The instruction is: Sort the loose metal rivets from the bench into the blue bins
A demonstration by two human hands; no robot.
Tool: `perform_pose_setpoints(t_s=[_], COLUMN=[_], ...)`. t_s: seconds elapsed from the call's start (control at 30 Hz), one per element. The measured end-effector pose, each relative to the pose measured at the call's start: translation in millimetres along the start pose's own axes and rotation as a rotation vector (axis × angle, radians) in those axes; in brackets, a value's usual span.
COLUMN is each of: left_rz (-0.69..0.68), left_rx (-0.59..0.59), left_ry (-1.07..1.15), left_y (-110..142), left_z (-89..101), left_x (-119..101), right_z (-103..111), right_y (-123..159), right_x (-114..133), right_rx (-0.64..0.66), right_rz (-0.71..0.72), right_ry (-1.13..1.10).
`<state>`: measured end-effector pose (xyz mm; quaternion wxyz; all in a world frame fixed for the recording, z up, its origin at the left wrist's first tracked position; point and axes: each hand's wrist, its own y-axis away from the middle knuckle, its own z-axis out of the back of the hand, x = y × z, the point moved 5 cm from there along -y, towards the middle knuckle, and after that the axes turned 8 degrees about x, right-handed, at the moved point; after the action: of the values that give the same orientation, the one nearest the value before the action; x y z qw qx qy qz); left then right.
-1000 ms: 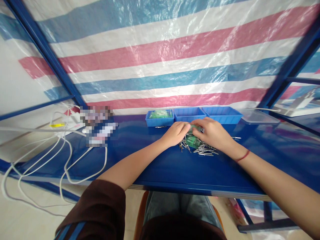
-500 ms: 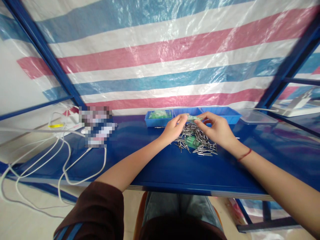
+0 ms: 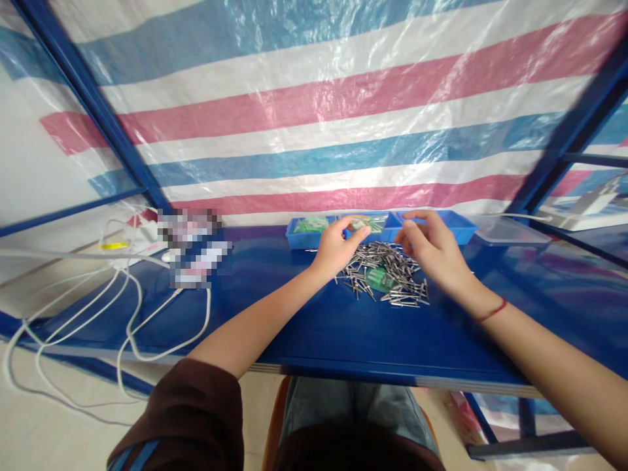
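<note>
My left hand [image 3: 336, 247] is closed, thumb and forefinger pinching a small clear plastic bag [image 3: 371, 224] with pale green in it. The bag is held at the middle compartment of a blue divided tray [image 3: 460, 230]. To its right, my right hand [image 3: 432, 247] is open, its fingers loosely bent and apart, near the tray's right compartment with nothing visible in them. Below both hands lies a heap of thin metal pins [image 3: 409, 268] that look like pop rivets. On the heap rests a green translucent packet [image 3: 380, 280]. More greenish bags [image 3: 311, 225] fill the tray's left compartment.
The blue table [image 3: 294, 327] carries white cables [image 3: 135, 314] and a blurred-out object [image 3: 193, 252] at left. A clear plastic lid [image 3: 513, 230] lies right of the tray. Behind hangs a striped plastic sheet [image 3: 318, 118], between blue frame posts [image 3: 554, 131].
My right hand has let go of the small bag and moved right, its fingers parting. My left hand keeps the bag, now at the tray's middle compartment.
</note>
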<state>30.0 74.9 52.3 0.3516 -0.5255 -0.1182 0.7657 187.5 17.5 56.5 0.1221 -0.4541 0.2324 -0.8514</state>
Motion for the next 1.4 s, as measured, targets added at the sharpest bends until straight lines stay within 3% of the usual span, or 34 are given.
perform_pose_setpoints(t_s=[0.13, 0.23, 0.33, 0.47, 0.6, 0.73, 0.83, 0.9, 1.0, 1.07, 1.17, 1.3, 1.4], left_rz=[-0.207, -0.259, -0.207, -0.064, 0.128, 0.101, 0.062, 0.063, 0.182, 0.298, 0.356, 0.295, 0.254], left_rx=[0.085, 0.124, 0.148, 0.197, 0.218, 0.107, -0.083, -0.199, -0.203, -0.164, -0.109, -0.081, 0.052], left_ry=[-0.146, -0.192, -0.203, -0.111, 0.116, 0.198, 0.067, -0.101, -0.374, -0.553, -0.766, -0.875, -0.884], left_y=[4, 5, 3, 0, 0, -7, -17, -21, -23, -20, -16, -15, -16], left_z=[-6.7, -11.0, -11.8, -12.0, -16.2, -9.0, 20.1, 46.5, 76.8, 87.8, 90.2, 83.7, 77.0], left_x=[-14, -13, -6, 0, 4, 10, 23, 33, 51, 62, 70, 70, 72], right_z=[-16, -12, -8, -7, -9, -11, -10, -18, -31, -36, -39, -39, -40], right_y=[0, -1, -2, -4, -5, -2, 0, 3, 9, 12, 13, 13, 14], right_x=[-7, -8, -11, -13, -12, -6, -4, -3, -8, -13, -14, -9, -10], right_rx=[0.221, 0.185, 0.170, 0.131, 0.127, 0.132, 0.129, 0.257, 0.458, 0.523, 0.548, 0.536, 0.557], right_rz=[-0.226, -0.265, -0.261, -0.147, -0.011, 0.075, 0.110, 0.190, 0.306, 0.318, 0.298, 0.280, 0.293], right_ry=[-0.432, -0.598, -0.611, -0.480, -0.304, -0.132, 0.100, 0.333, 0.606, 0.689, 0.719, 0.712, 0.746])
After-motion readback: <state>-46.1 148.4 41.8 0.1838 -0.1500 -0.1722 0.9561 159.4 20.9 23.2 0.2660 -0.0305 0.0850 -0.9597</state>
